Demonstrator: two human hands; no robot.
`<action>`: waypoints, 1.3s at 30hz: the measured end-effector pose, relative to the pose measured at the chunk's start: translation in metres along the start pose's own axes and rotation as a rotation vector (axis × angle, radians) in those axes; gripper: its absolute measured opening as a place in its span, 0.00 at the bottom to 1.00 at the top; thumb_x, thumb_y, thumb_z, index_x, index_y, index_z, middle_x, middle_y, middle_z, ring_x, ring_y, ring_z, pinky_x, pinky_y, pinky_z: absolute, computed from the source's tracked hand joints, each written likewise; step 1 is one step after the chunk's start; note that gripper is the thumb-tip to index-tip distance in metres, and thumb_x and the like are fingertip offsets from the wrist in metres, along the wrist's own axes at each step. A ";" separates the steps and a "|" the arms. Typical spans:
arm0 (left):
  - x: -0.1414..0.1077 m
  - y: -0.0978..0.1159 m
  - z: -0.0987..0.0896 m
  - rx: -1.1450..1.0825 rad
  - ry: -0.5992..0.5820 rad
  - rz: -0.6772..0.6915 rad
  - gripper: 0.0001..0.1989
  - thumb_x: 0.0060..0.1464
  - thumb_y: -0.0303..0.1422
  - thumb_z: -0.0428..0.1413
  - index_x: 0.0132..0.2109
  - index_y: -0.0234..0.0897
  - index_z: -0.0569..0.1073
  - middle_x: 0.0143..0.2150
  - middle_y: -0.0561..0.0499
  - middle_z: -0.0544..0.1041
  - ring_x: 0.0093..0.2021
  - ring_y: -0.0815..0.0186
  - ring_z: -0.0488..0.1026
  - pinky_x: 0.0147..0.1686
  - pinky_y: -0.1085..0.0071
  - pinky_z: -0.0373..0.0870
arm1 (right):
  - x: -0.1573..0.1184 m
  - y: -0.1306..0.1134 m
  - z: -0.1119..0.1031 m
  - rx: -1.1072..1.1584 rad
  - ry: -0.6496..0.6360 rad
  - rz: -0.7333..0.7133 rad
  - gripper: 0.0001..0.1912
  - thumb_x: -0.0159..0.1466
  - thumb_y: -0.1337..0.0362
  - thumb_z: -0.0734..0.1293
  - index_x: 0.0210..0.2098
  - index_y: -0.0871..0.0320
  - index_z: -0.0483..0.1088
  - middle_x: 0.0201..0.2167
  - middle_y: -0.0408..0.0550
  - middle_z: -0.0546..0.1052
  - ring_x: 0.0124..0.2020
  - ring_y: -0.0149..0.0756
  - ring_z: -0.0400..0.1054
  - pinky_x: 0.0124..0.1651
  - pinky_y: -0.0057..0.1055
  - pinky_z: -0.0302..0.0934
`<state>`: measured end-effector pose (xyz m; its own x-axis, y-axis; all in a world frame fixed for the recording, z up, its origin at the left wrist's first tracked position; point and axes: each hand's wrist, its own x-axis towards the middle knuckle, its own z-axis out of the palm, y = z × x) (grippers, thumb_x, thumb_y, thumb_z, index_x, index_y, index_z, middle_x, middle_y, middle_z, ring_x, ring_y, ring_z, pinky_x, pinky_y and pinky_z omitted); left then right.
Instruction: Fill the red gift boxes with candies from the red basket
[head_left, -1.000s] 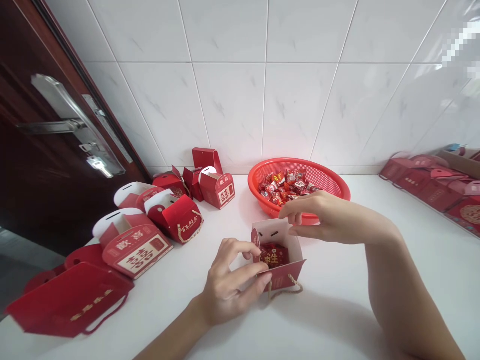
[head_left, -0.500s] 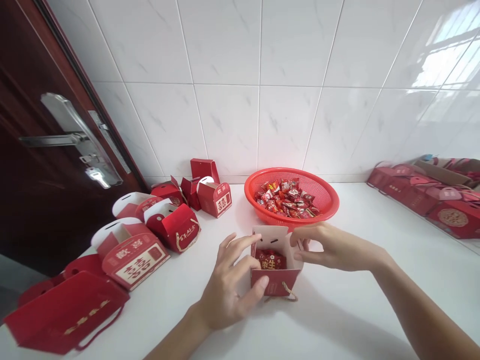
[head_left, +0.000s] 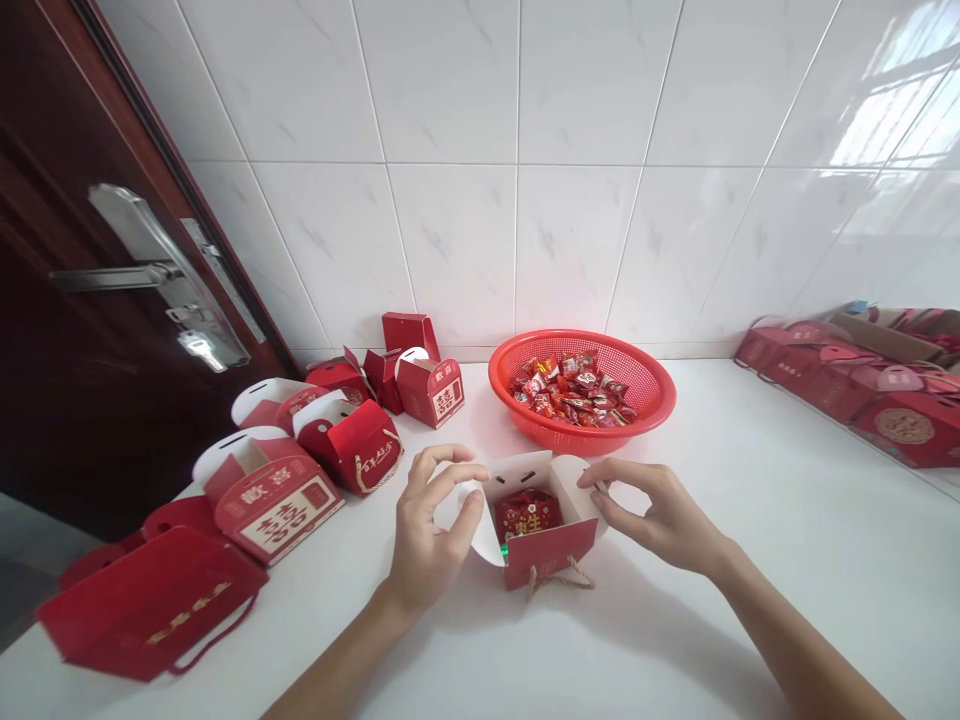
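A small red box [head_left: 551,553] with a white inside stands open on the white table, a twisted rope handle hanging at its front. Inside lies a dark red packet [head_left: 527,514] with gold characters, and a bit of green shows beside it. My left hand [head_left: 436,530] pinches the box's left side flap, which is folded outward. On the other side, my right hand [head_left: 656,512] has thumb and fingers closed on the right flap. Behind the box sits a red plastic basket [head_left: 652,395] holding many wrapped candies [head_left: 574,388].
Several red boxes [head_left: 281,505] with white flaps stand along the left side. More red boxes [head_left: 904,425] line the far right, by a cardboard carton [head_left: 885,335]. A tiled wall [head_left: 450,250] rises behind, and a dark door [head_left: 52,400] is at the left.
My left hand has moved left and now grips the left flap, which is spread outward. The box has turned slightly, and the right flap leans further out in my right hand.
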<state>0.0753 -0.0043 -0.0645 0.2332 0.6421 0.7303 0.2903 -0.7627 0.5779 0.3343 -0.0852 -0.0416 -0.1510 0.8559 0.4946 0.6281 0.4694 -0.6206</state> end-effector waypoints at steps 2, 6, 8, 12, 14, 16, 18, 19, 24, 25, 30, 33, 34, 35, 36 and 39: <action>-0.001 0.000 0.000 -0.036 -0.066 -0.010 0.12 0.59 0.25 0.53 0.36 0.43 0.80 0.52 0.48 0.76 0.51 0.59 0.76 0.42 0.66 0.73 | -0.001 0.000 0.001 -0.006 0.038 -0.032 0.08 0.67 0.70 0.63 0.40 0.55 0.74 0.33 0.44 0.82 0.31 0.32 0.75 0.35 0.26 0.71; -0.002 0.000 0.000 -0.135 -0.222 0.012 0.19 0.57 0.22 0.52 0.49 0.44 0.81 0.56 0.48 0.78 0.55 0.57 0.77 0.50 0.63 0.76 | -0.002 0.001 0.003 -0.017 0.132 -0.094 0.11 0.67 0.72 0.63 0.43 0.55 0.76 0.36 0.46 0.84 0.33 0.33 0.79 0.35 0.25 0.73; -0.003 0.000 0.000 -0.160 -0.228 0.064 0.23 0.56 0.22 0.52 0.55 0.44 0.78 0.55 0.47 0.79 0.55 0.57 0.76 0.53 0.61 0.75 | -0.002 0.002 0.004 -0.007 0.170 -0.119 0.13 0.67 0.74 0.63 0.45 0.55 0.76 0.38 0.45 0.85 0.35 0.34 0.80 0.36 0.24 0.73; -0.006 0.003 0.002 -0.148 -0.164 0.213 0.26 0.56 0.23 0.53 0.61 0.42 0.73 0.56 0.44 0.77 0.54 0.56 0.76 0.51 0.60 0.76 | -0.003 0.003 0.006 0.004 0.223 -0.151 0.17 0.68 0.75 0.63 0.49 0.53 0.77 0.41 0.44 0.85 0.38 0.33 0.81 0.39 0.22 0.74; -0.007 0.005 0.002 -0.140 -0.139 0.262 0.27 0.57 0.23 0.53 0.63 0.41 0.72 0.55 0.44 0.77 0.54 0.56 0.75 0.51 0.60 0.76 | -0.004 0.004 0.007 0.005 0.237 -0.154 0.17 0.68 0.75 0.63 0.50 0.52 0.77 0.42 0.45 0.85 0.39 0.34 0.81 0.40 0.23 0.74; -0.007 0.007 0.003 -0.135 -0.132 0.281 0.27 0.58 0.23 0.53 0.64 0.41 0.71 0.55 0.43 0.77 0.54 0.55 0.75 0.50 0.60 0.76 | -0.004 0.004 0.008 0.021 0.235 -0.135 0.17 0.68 0.74 0.63 0.50 0.52 0.77 0.42 0.45 0.85 0.39 0.35 0.81 0.40 0.25 0.74; -0.008 0.008 0.003 -0.128 -0.138 0.267 0.26 0.59 0.24 0.53 0.64 0.41 0.71 0.56 0.42 0.76 0.55 0.54 0.75 0.51 0.59 0.76 | -0.005 0.003 0.008 0.060 0.211 -0.075 0.15 0.70 0.71 0.62 0.50 0.52 0.78 0.42 0.47 0.85 0.38 0.37 0.81 0.39 0.27 0.74; -0.008 0.008 0.003 -0.125 -0.140 0.246 0.26 0.59 0.24 0.53 0.63 0.41 0.72 0.56 0.42 0.76 0.55 0.54 0.75 0.51 0.59 0.76 | -0.005 0.002 0.007 0.085 0.191 -0.034 0.14 0.70 0.68 0.63 0.50 0.52 0.78 0.42 0.47 0.85 0.38 0.38 0.81 0.38 0.28 0.74; -0.010 0.011 0.003 -0.235 -0.112 -0.050 0.21 0.60 0.30 0.57 0.61 0.40 0.76 0.53 0.42 0.77 0.53 0.54 0.76 0.50 0.61 0.76 | -0.004 0.002 0.007 0.219 0.060 0.080 0.20 0.71 0.54 0.65 0.60 0.51 0.72 0.56 0.54 0.79 0.47 0.45 0.78 0.46 0.37 0.74; -0.009 0.011 0.003 -0.277 -0.108 -0.162 0.21 0.60 0.32 0.58 0.60 0.40 0.76 0.52 0.43 0.78 0.52 0.55 0.77 0.49 0.62 0.76 | -0.004 0.004 0.008 0.240 0.031 0.079 0.23 0.71 0.53 0.65 0.63 0.51 0.70 0.59 0.54 0.77 0.50 0.46 0.76 0.49 0.39 0.73; 0.006 0.007 0.006 -0.503 -0.065 -0.795 0.29 0.49 0.38 0.62 0.58 0.34 0.78 0.40 0.47 0.82 0.45 0.54 0.79 0.43 0.64 0.75 | -0.003 0.008 0.022 0.309 -0.109 0.128 0.34 0.70 0.52 0.67 0.72 0.49 0.56 0.64 0.54 0.72 0.55 0.44 0.72 0.59 0.45 0.68; 0.016 0.004 0.008 -0.614 -0.010 -1.004 0.32 0.40 0.36 0.64 0.55 0.31 0.80 0.27 0.52 0.79 0.40 0.55 0.78 0.40 0.65 0.73 | -0.002 0.008 0.030 0.356 -0.141 0.151 0.38 0.70 0.52 0.66 0.75 0.48 0.48 0.67 0.55 0.68 0.58 0.44 0.70 0.62 0.45 0.65; 0.017 0.004 0.009 -0.641 0.003 -1.030 0.33 0.38 0.36 0.64 0.55 0.30 0.80 0.25 0.53 0.77 0.38 0.56 0.78 0.39 0.65 0.72 | -0.001 0.007 0.032 0.359 -0.139 0.151 0.39 0.71 0.52 0.66 0.75 0.47 0.47 0.69 0.55 0.66 0.59 0.44 0.69 0.63 0.46 0.65; 0.018 0.005 0.009 -0.662 0.010 -1.039 0.33 0.37 0.35 0.65 0.54 0.30 0.81 0.23 0.54 0.76 0.36 0.56 0.77 0.38 0.66 0.72 | -0.001 0.006 0.032 0.356 -0.136 0.149 0.39 0.71 0.52 0.66 0.75 0.47 0.47 0.69 0.55 0.65 0.61 0.45 0.68 0.63 0.46 0.64; 0.018 0.006 0.009 -0.678 0.011 -1.036 0.33 0.36 0.34 0.65 0.54 0.30 0.81 0.23 0.55 0.76 0.35 0.57 0.77 0.36 0.67 0.71 | -0.002 0.006 0.032 0.347 -0.131 0.143 0.39 0.70 0.52 0.66 0.75 0.47 0.47 0.70 0.55 0.64 0.62 0.46 0.68 0.64 0.47 0.64; 0.016 0.012 0.008 -0.722 -0.009 -1.003 0.37 0.35 0.32 0.66 0.58 0.31 0.79 0.24 0.54 0.78 0.32 0.59 0.76 0.33 0.68 0.69 | -0.003 0.004 0.029 0.332 -0.093 0.110 0.40 0.69 0.53 0.68 0.75 0.47 0.49 0.71 0.56 0.63 0.65 0.50 0.65 0.64 0.48 0.64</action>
<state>0.0896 -0.0023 -0.0485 0.2102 0.9656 -0.1528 -0.2336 0.2014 0.9513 0.3158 -0.0799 -0.0635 -0.1749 0.9139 0.3662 0.3645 0.4056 -0.8382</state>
